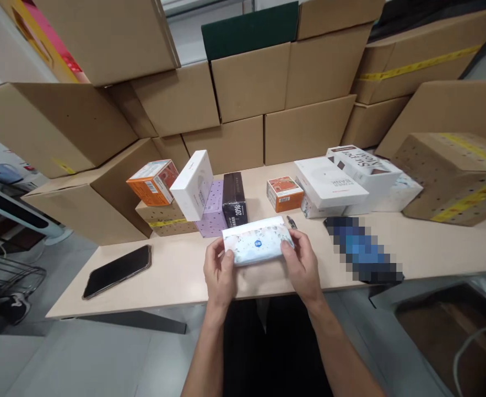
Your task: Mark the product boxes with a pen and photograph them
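Between both hands, just above the front of the table, is a pale, flower-printed tissue pack [259, 240] with a blue mark on its face. My left hand [220, 270] grips its left end, thumb on top. The right end is in my right hand [303, 264], its thumb also pressed on the face. Behind the pack stand a black box [235, 198] and a lilac dotted box [210, 212]. A pen [292, 222] lies close to the pack's right corner, partly covered.
A dark phone [119, 271] lies at left; a blurred-out device [362, 248] lies at right. An orange box [284, 194] and a white power bank box [329, 182] stand at the back. Large cartons [309, 129] wall in the table [177, 275].
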Tool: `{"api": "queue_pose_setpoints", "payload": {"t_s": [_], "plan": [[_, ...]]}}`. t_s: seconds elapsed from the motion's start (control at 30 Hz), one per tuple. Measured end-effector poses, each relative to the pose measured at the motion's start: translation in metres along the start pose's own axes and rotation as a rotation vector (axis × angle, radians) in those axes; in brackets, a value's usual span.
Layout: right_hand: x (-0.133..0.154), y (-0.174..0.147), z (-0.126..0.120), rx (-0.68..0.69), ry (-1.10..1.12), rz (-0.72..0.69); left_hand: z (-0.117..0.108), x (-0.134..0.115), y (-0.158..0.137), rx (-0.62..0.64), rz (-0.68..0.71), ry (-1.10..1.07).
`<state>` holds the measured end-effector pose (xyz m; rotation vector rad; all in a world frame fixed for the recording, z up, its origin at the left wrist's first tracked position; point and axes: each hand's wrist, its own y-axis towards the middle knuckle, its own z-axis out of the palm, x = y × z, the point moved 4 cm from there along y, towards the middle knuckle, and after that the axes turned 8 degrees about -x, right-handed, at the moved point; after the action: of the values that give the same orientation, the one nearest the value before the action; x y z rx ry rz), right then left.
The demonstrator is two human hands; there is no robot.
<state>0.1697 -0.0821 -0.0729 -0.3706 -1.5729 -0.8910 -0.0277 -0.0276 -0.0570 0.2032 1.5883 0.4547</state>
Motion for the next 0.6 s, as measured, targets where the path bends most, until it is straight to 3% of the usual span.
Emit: {"api": "queue_pose_setpoints", "payload": {"t_s": [0.2,0.33,0.6], "plan": [[-0.0066,-0.0027,0.0004,-0.007,0.096,0.017,-0.0017,0.0025,-0.0063,-0.034,0.058,-0.165],[-0.0046,-0.0036,-0.0007,0.01,0.156,0.051,-0.0021,0.0021,-0.0064,0.032,0.114,-0.18],[-0.0049,-0.0044,-0.0028,0.026,0.21,0.115,-0.0043,-0.0053,-0.0079,0.065,0.275,0.056]]}}
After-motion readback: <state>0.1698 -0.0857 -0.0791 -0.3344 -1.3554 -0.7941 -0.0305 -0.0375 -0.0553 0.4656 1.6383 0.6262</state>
